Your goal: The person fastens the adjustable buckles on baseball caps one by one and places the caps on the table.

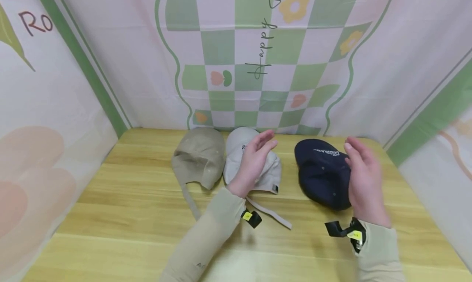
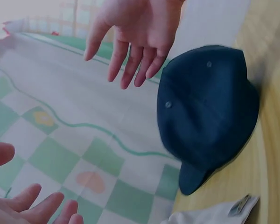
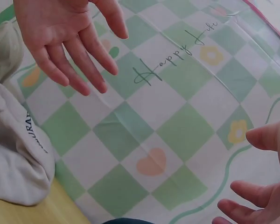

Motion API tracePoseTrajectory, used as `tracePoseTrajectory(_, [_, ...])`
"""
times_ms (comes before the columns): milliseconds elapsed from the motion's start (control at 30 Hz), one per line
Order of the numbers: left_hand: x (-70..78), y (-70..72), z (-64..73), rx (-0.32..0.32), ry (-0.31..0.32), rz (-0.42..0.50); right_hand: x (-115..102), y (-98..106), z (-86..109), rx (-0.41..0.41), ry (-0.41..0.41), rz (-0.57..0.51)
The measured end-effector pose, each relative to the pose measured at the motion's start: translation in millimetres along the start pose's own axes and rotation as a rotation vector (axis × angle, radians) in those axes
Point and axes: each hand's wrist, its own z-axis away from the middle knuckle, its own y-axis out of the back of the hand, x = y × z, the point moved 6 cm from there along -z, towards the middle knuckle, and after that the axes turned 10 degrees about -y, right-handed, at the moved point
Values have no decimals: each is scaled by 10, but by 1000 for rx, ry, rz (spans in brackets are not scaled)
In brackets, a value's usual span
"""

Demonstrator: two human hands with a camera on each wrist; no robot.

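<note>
Three baseball caps lie along the back of the wooden table. The left one is a khaki cap (image 1: 200, 157) with a strap hanging toward the front. Beside it sits a light grey cap (image 1: 236, 151) with dark lettering, partly hidden behind my left hand (image 1: 252, 163). To the right is a navy cap (image 1: 321, 171) with white lettering; my right hand (image 1: 365, 179) is in front of its right side. Both hands are raised with fingers extended and palms facing inward, holding nothing. In the left wrist view the navy cap (image 2: 207, 107) appears apart from the right hand (image 2: 140, 37).
The wooden table (image 1: 129, 216) reaches toward me. Behind it hangs a checkered cloth (image 1: 247, 81) with flowers and writing, and printed fabric also closes off the left and right sides. A loose strap (image 1: 271, 212) trails from the grey cap.
</note>
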Motion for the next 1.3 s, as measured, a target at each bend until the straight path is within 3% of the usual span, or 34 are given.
tracePoseTrajectory(100, [41,80,-13,22,-21,-21,0,-54,9,-52,10,-39])
tracePoseTrajectory(300, [60,195,-41,65,-4,-54,-2,-206,36,-143,16,-52])
tracePoseTrajectory(800, [70,519,-134,146,63,-90,151,-540,9,-258,-20,215])
tracePoseTrajectory(1000, [-4,595,-119,135,130,-121,287,-620,8,-276,-54,323])
tracePoseTrajectory(1300, [-135,610,-118,77,194,-138,453,-693,-4,-322,-102,366])
